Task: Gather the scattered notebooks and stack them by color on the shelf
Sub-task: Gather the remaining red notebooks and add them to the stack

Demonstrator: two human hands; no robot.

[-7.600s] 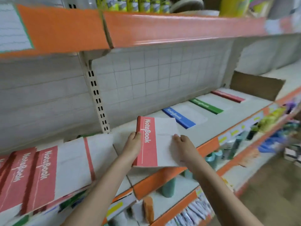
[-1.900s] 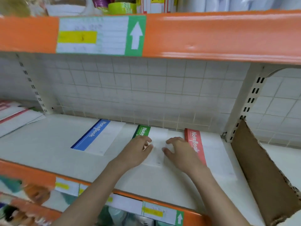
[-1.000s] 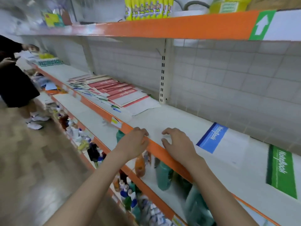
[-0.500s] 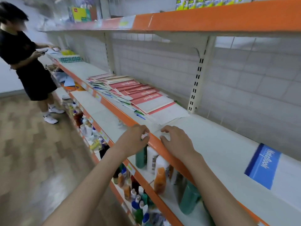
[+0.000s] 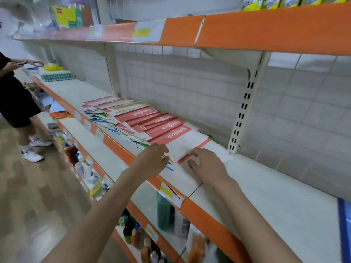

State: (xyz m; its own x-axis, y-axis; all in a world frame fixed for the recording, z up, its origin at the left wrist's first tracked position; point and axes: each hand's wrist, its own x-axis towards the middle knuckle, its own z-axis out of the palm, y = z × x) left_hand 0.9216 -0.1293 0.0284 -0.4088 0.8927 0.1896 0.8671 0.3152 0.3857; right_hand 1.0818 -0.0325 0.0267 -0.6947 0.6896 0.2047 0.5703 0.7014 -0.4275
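Observation:
A scattered pile of notebooks (image 5: 144, 120) lies on the white shelf (image 5: 266, 186), mostly red-spined ones on top with green and blue ones beneath. The nearest red notebook (image 5: 182, 141) lies at the pile's right end. My left hand (image 5: 152, 160) reaches the pile's near edge, fingers loosely curled over green and blue notebook edges. My right hand (image 5: 207, 164) rests on the shelf with a fingertip at the red notebook's near corner. A blue notebook (image 5: 344, 232) shows at the far right edge.
An orange-fronted upper shelf (image 5: 247, 27) hangs overhead. A slotted upright (image 5: 245, 107) stands just right of the pile. Lower shelves hold bottles (image 5: 165, 213). A person in dark clothes (image 5: 13, 99) stands at the left on the wooden floor.
The view has swung left along the shelf from the sorted blue, green and red notebooks. Both hands, holding nothing, have moved from the shelf's front edge up to the scattered pile.

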